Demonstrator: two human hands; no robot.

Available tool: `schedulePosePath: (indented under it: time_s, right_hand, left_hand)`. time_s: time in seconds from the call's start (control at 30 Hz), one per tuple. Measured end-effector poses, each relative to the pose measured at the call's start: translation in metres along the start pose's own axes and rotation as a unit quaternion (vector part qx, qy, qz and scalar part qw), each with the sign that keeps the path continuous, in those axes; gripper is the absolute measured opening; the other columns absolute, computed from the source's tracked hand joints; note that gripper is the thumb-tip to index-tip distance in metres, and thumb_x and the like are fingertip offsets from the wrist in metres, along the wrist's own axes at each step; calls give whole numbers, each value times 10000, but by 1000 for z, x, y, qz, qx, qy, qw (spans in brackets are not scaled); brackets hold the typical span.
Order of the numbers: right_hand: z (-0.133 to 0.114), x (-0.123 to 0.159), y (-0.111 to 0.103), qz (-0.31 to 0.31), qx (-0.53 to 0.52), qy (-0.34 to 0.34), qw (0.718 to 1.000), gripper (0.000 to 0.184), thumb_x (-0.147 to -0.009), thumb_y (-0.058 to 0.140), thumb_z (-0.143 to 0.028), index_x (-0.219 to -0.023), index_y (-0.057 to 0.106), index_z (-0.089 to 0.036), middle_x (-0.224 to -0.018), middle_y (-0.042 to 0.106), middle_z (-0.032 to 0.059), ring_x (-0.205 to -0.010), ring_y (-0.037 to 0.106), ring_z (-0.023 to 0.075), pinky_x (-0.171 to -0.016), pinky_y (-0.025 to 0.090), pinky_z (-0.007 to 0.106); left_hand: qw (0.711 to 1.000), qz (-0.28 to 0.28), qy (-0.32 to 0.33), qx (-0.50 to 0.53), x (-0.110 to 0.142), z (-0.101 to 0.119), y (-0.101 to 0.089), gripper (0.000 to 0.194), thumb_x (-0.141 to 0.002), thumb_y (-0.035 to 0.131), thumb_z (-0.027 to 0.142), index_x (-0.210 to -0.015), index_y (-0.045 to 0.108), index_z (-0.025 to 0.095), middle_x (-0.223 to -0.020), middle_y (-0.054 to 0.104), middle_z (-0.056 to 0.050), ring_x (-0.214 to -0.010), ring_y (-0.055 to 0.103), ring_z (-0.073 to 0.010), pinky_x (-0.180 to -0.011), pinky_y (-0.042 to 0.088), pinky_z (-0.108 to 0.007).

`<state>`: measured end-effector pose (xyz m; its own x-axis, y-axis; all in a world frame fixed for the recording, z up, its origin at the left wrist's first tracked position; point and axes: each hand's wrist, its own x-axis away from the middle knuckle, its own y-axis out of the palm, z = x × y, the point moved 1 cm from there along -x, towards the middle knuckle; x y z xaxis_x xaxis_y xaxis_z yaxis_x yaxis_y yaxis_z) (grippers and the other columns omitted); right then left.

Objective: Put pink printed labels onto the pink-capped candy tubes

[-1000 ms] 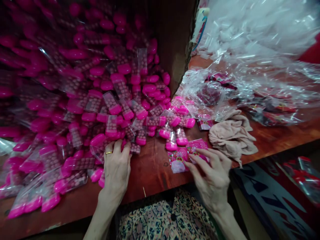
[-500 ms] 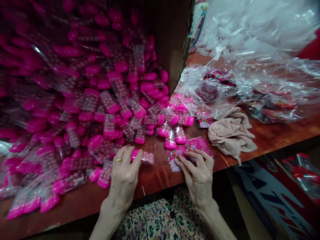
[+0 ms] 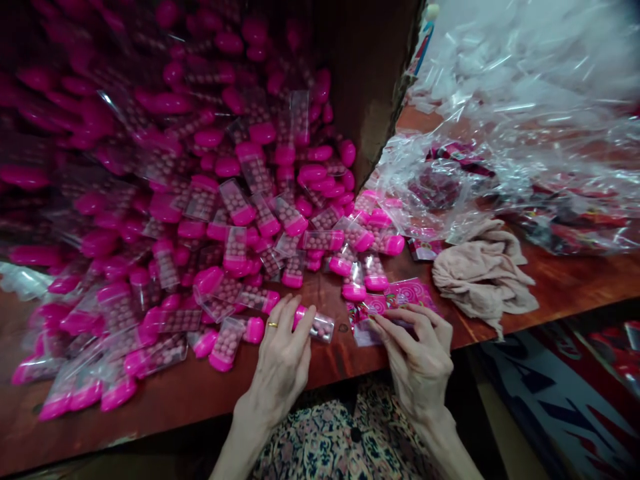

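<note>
My left hand (image 3: 283, 353), with a gold ring, is closed on a small clear candy container (image 3: 323, 327). Its bright pink cap is partly under my fingers, and pale pink balls show through the plastic. Just left of that hand lie other capped containers, among them one tilted on the table (image 3: 227, 343). Over pink printed labels (image 3: 407, 293) at the table's front edge is my right hand (image 3: 420, 350). Its thumb and index finger pinch at the near label; the fingers hide part of it.
A large heap of pink-capped containers (image 3: 235, 247) spills from a dark cardboard box (image 3: 370, 87). To the right are a crumpled beige cloth (image 3: 483, 270) and clear plastic bags (image 3: 450, 193) with printed pieces inside. The wooden table (image 3: 185, 400) ends close to my body.
The view has shifted, so the scene sits farther right. My left hand has moved slightly right with the container, uncovering containers beside it. My right hand stays at the labels.
</note>
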<state>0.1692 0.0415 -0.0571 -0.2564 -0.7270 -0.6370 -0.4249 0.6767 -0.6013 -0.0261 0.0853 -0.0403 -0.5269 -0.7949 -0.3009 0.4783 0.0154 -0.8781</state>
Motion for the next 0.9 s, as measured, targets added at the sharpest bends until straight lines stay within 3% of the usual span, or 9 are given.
schedulePosePath:
  time_s: [0.13, 0.2, 0.27, 0.4, 0.5, 0.6, 0.67, 0.77, 0.9]
  right_hand:
    - [-9, -7, -9, 8, -17, -22, 1000, 151, -768, 691, -130, -888, 701, -220, -839, 637, 46, -941, 514, 236, -769, 467, 407]
    - [-17, -10, -14, 9, -34, -42, 999, 175, -763, 694, -117, -895, 701, -232, -839, 641, 38, -923, 523, 226, -763, 473, 399]
    - [-26, -11, -17, 8, -50, -59, 997, 215, -755, 696, -92, -906, 700, -244, -848, 646, 33, -918, 528, 220, -760, 482, 393]
    - [-41, -7, -19, -19, -69, -91, 993, 285, -733, 713, -81, -945, 696, -271, -891, 653, 28, -942, 534, 222, -812, 487, 422]
    - [-47, -5, -17, -37, -105, -119, 987, 321, -729, 713, -83, -988, 687, -272, -914, 653, 30, -944, 540, 217, -821, 494, 417]
    - [-49, -6, -14, -59, -172, -59, 982, 335, -763, 677, -105, -1062, 661, -256, -979, 627, 52, -965, 547, 218, -804, 505, 394]
    - [-49, -6, -12, -79, -223, 35, 971, 357, -794, 658, -176, -1142, 616, -243, -1051, 596, 71, -987, 558, 217, -810, 512, 382]
    - [-51, -6, -7, -107, -283, 149, 941, 358, -768, 693, -277, -1116, 619, -231, -1033, 612, 64, -942, 600, 205, -773, 533, 337]
    - [-56, -6, 0, -109, -340, 199, 913, 89, -741, 719, -226, -818, 674, -222, -734, 641, -8, -672, 614, 143, -596, 521, 251]
  left_hand:
    - [995, 56, 5, 77, 1, 10, -9, 400, -786, 516, 17, -1176, 542, 104, -1253, 523, -181, -1250, 392, -292, -973, 411, -472]
    - [982, 108, -30, 152, -1, 17, -15, 277, -800, 558, 73, -1068, 609, 124, -1062, 635, -134, -1070, 536, -242, -895, 461, -402]
    - [955, 118, -99, 254, -5, 25, -21, 151, -821, 570, 144, -940, 662, 157, -871, 678, -73, -858, 600, -190, -773, 492, -325]
    - [856, 20, -265, 444, -16, 35, -23, 240, -839, 559, 324, -752, 717, 166, -658, 659, -31, -625, 571, -145, -587, 461, -246]
    - [744, -17, -341, 574, -21, 38, -17, 197, -781, 636, 330, -767, 746, 167, -644, 673, -23, -615, 565, -128, -589, 456, -222]
    - [628, 28, -393, 671, -23, 38, -11, 134, -710, 713, 252, -813, 755, 177, -681, 704, -25, -648, 591, -121, -634, 479, -218]
    - [586, 57, -416, 693, -24, 39, -9, 116, -687, 729, 232, -781, 758, 170, -651, 702, -27, -612, 589, -113, -623, 487, -217]
    - [564, 83, -439, 695, -25, 40, -8, 90, -646, 755, 210, -720, 756, 159, -632, 699, -25, -570, 577, -99, -596, 486, -207]
    - [558, 95, -438, 699, -24, 42, -7, 88, -621, 768, 191, -696, 754, 145, -619, 698, -25, -554, 565, -84, -588, 476, -190]
